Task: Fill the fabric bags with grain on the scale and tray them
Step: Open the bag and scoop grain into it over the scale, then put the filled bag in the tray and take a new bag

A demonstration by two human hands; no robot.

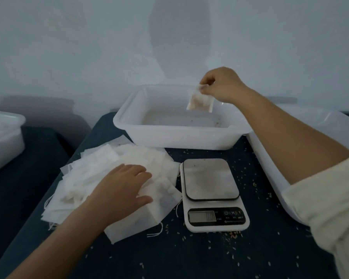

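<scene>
My right hand [222,85] pinches the top of a small filled fabric bag [199,102], which hangs over the right part of the white tray [169,137] at the back of the table. A pile of empty white fabric bags [101,170] with drawstrings lies at the left, and my left hand [121,190] rests flat on it with fingers spread. The white kitchen scale [212,194] stands in front of the tray, its steel platform bare. The tray's floor shows only a few grains.
A second white tray [270,164] lies along the right edge, partly under my right arm. Another white bin [2,137] sits at far left on a separate surface. Loose grain [234,235] is scattered on the dark blue cloth around the scale.
</scene>
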